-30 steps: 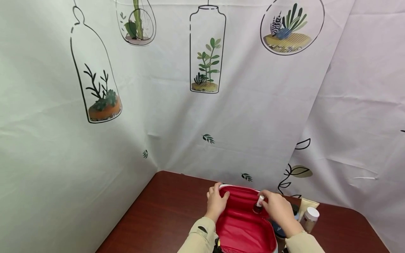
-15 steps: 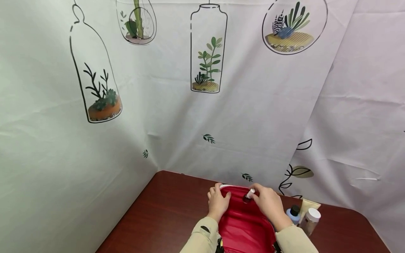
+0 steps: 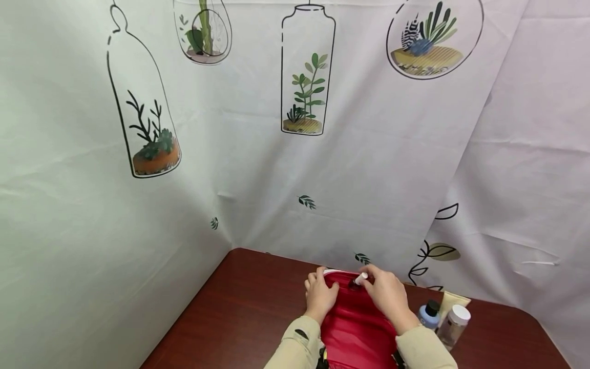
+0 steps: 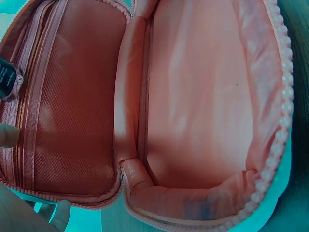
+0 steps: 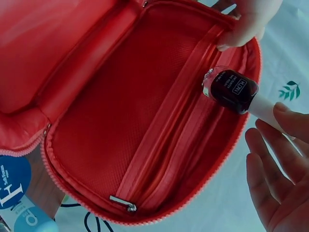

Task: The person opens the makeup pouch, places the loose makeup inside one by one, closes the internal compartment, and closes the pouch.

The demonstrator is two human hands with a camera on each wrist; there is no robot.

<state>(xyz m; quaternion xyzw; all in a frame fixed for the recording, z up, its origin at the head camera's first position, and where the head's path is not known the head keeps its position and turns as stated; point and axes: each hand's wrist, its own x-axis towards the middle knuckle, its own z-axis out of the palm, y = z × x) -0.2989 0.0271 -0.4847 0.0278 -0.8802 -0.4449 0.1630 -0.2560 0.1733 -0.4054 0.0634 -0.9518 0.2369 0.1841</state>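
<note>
A red-lined cosmetic bag (image 3: 357,328) lies open on the table, its lid (image 5: 125,96) raised at the far side. My left hand (image 3: 321,295) holds the lid's left rim, thumb inside and fingers behind it. Between the thumb and fingers of my right hand (image 3: 387,293) is the white cap of a dark nail polish bottle (image 5: 235,90). The bottle tilts, glass end pointing into the lid, in front of the zipped mesh pocket (image 4: 79,96). The main compartment (image 4: 198,96) shows only its lining in the left wrist view.
Right of the bag stand a light-blue bottle (image 3: 428,316) with a black cap, a cream tube (image 3: 455,300) and a clear jar (image 3: 451,330) with a white lid. A round dark-blue lid (image 5: 13,180) shows beside the bag. A printed cloth (image 3: 258,169) hangs behind the brown table (image 3: 230,307).
My right hand has carried the nail polish left and up along the inside of the lid, tilting it more. The light-blue bottle has come into view beside the arm. My left hand keeps its hold.
</note>
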